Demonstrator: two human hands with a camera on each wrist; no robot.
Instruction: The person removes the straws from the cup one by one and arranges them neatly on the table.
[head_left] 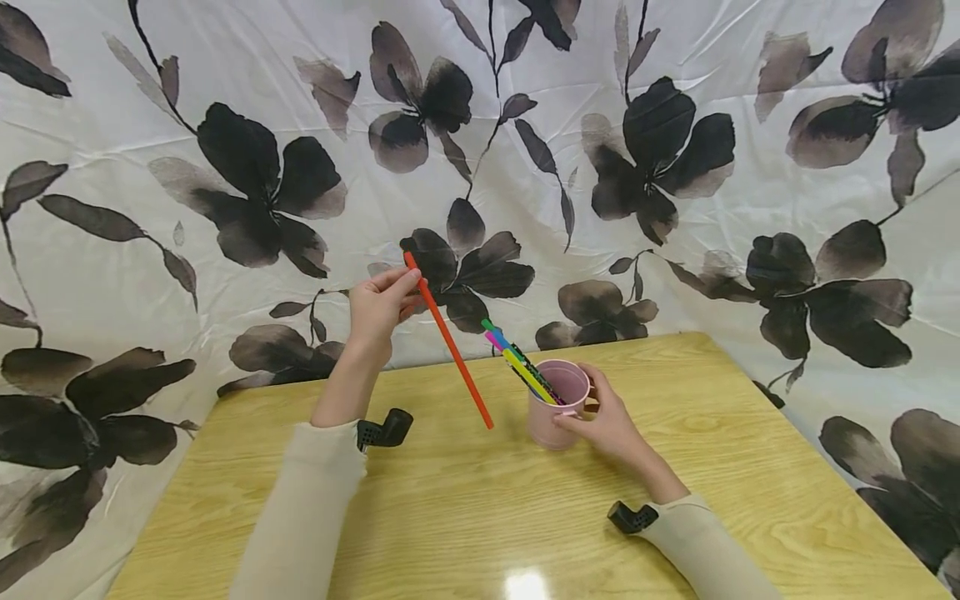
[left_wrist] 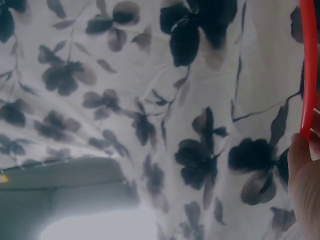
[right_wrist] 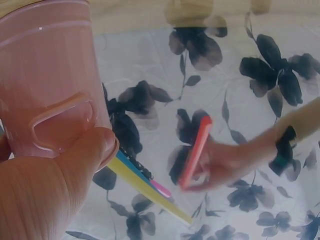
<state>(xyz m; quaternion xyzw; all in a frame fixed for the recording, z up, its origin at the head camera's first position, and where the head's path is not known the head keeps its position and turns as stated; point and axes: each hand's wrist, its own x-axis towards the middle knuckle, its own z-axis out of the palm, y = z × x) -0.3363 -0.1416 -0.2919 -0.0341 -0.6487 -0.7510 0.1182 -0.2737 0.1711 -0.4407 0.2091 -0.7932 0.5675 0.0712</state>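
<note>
My left hand (head_left: 378, 312) pinches a long red straw (head_left: 452, 342) near its upper end, raised above the back of the table. The straw slants down to the right, its lower end to the left of a pink cup (head_left: 546, 427). In the left wrist view, the red straw (left_wrist: 310, 70) runs along the right edge above the thumb. My right hand (head_left: 607, 421) grips the cup by its right side, thumb close to the rim. Several coloured straws (head_left: 517, 362), among them yellow, blue, pink and green, lean out of the cup to the left; their lower ends are hidden inside.
The cup stands on a light wooden table (head_left: 450, 517). Behind it hangs a white cloth (head_left: 540, 275) printed with dark flowers, close along the table's back edge. A small black camera (head_left: 386, 427) sits at the left wrist, another camera (head_left: 632, 518) at the right.
</note>
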